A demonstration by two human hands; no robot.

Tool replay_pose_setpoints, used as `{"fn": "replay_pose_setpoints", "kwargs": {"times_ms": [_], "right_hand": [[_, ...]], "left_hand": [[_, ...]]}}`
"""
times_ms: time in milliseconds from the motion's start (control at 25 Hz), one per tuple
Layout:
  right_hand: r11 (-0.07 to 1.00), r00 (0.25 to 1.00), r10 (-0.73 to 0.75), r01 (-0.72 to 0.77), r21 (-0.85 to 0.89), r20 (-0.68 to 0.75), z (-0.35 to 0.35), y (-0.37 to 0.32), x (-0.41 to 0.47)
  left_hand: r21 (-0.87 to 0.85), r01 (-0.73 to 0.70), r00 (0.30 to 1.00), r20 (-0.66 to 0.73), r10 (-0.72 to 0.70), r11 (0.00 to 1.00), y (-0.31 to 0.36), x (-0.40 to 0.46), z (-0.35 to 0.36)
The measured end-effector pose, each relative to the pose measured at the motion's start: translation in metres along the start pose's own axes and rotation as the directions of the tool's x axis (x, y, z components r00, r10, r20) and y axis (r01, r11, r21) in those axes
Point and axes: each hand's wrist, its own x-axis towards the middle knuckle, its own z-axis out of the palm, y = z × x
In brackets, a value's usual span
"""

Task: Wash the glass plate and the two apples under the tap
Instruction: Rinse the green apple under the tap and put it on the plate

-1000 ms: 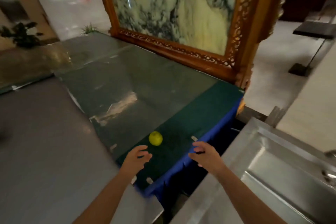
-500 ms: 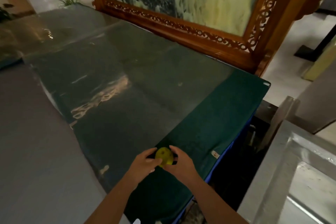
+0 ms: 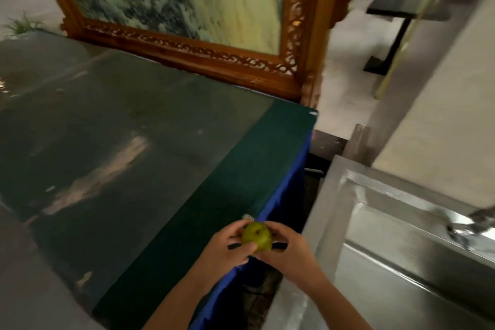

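A small green apple [image 3: 256, 235] with dark spots is held between both hands, above the right edge of the green-covered table [image 3: 241, 169]. My left hand [image 3: 227, 248] cups it from the left and my right hand [image 3: 288, 249] grips it from the right. A steel sink [image 3: 401, 249] lies to the right, with part of a tap [image 3: 471, 225] at its far side. No glass plate and no second apple are in view.
A large carved wooden frame [image 3: 203, 53] with a marble panel stands at the back of the table. A glass sheet [image 3: 107, 147] covers most of the tabletop. A gap with blue cloth [image 3: 290, 187] separates table and sink. A grey wall [image 3: 428, 88] rises behind the sink.
Both hands closed on the apple on the table and lifted it. The apple has moved right, toward the table's edge and the sink, and the view has turned right.
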Motion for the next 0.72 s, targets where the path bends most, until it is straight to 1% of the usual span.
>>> {"fn": "replay_pose_setpoints", "kwargs": {"times_ms": [40,120,200,280,360,400,440,520,640,720], "right_hand": [[1.000,1.000,0.007,-0.007,0.003,-0.030,-0.032,0.010,-0.015],[1.000,0.997,0.030,-0.030,0.004,-0.067,-0.076,0.028,-0.039],[0.999,0.987,0.052,-0.053,-0.001,-0.150,-0.128,0.058,-0.069],[0.994,0.981,0.106,-0.099,0.052,-0.161,-0.171,0.090,-0.092],[0.979,0.965,0.183,-0.160,0.129,-0.187,-0.210,0.124,-0.111],[0.953,0.943,0.244,-0.190,0.237,-0.227,-0.230,0.141,-0.118],[0.904,0.910,0.314,-0.200,0.379,-0.271,-0.247,0.155,-0.121],[0.782,0.838,0.433,-0.166,0.601,-0.333,-0.276,0.176,-0.116],[0.666,0.780,0.538,-0.161,0.729,-0.319,-0.306,0.186,-0.084],[0.544,0.773,0.586,-0.153,0.825,-0.243,-0.316,0.183,-0.062]], "left_hand": [[-0.013,-0.001,0.998,0.062,0.002,1.000,0.001,0.005,0.034],[-0.033,-0.011,0.991,0.132,0.015,0.999,-0.002,0.009,0.086],[-0.052,0.009,0.975,0.220,0.003,0.999,-0.009,0.016,0.154],[-0.048,0.010,0.963,0.270,0.004,0.999,-0.021,0.019,0.208],[-0.073,0.035,0.959,0.282,-0.013,0.997,-0.032,0.022,0.256],[-0.093,0.055,0.963,0.268,-0.028,0.994,-0.038,0.025,0.276],[-0.113,0.067,0.969,0.243,-0.038,0.991,-0.044,0.030,0.290],[-0.139,0.076,0.980,0.192,-0.049,0.987,-0.053,0.041,0.309],[-0.147,0.059,0.990,0.133,-0.040,0.987,-0.060,0.057,0.321],[-0.143,0.026,0.994,0.105,-0.011,0.989,-0.062,0.062,0.323]]}}
